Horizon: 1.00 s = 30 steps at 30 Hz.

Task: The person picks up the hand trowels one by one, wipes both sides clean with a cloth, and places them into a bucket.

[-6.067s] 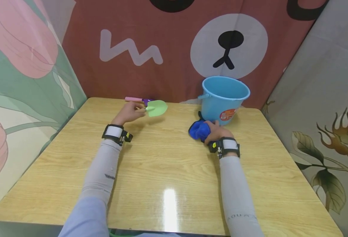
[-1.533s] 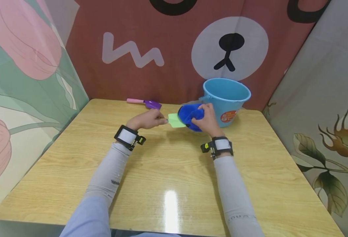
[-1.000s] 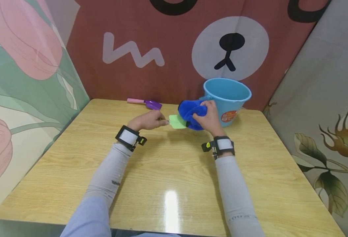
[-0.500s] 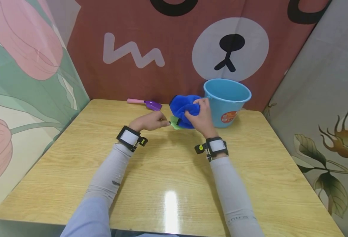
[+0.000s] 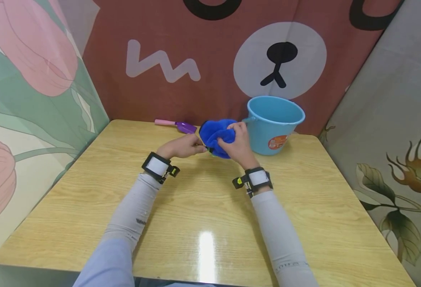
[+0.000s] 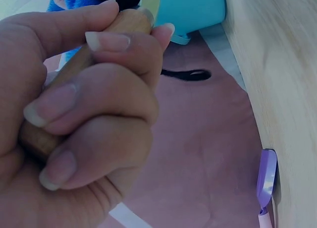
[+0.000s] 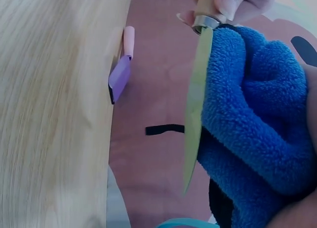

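Note:
My left hand (image 5: 181,146) grips the wooden handle of a small trowel (image 7: 197,104), fingers curled round it in the left wrist view. The trowel's pale green blade points to the right and is mostly hidden behind the cloth in the head view. A fluffy blue cloth (image 5: 213,133) with black trim is bunched in my right hand (image 5: 240,146), pinched between thumb and fingers. In the right wrist view the cloth lies against one face of the blade, up near the metal collar. A black strap (image 7: 165,129) sticks out past the blade.
A light blue bucket (image 5: 258,137) with a red label stands upright at the back right of the wooden table (image 5: 181,215). Left of it, by the back edge, lies a purple scoop (image 5: 186,127) with a pink handle. A printed curtain (image 5: 214,48) hangs behind the table.
Earlier the right hand held the cloth beside the bucket, apart from the trowel. Over the last second and a half, hand and cloth have moved left along the blade toward the handle. The left hand barely moves.

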Each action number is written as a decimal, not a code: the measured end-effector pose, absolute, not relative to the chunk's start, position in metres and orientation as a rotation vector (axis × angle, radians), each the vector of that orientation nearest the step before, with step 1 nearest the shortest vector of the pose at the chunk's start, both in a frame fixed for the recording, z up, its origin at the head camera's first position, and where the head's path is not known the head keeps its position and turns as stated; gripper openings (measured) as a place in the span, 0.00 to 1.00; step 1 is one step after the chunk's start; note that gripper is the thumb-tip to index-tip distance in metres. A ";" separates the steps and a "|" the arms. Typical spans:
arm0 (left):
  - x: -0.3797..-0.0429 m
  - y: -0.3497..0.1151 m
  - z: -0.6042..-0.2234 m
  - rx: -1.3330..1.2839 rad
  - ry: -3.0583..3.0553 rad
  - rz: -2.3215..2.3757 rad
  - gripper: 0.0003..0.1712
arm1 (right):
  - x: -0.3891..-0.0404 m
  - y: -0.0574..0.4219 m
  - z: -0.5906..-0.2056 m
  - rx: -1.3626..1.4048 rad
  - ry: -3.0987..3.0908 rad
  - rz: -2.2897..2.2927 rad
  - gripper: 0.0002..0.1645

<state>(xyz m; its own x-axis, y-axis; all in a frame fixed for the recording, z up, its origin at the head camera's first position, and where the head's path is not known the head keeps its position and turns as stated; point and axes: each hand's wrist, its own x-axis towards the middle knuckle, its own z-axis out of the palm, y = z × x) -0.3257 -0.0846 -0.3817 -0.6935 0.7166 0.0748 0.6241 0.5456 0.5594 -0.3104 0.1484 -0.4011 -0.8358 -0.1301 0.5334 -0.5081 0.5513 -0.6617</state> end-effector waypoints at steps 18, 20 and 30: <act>-0.326 -0.085 -0.382 1.133 2.627 0.835 0.21 | -0.310 0.144 -0.405 0.551 -2.432 1.145 0.19; -0.326 -0.085 -0.382 1.141 2.631 0.830 0.21 | -0.310 0.144 -0.406 0.550 -2.439 1.133 0.20; -0.327 -0.086 -0.383 1.182 2.639 0.819 0.19 | -0.314 0.150 -0.409 0.536 -2.478 1.087 0.21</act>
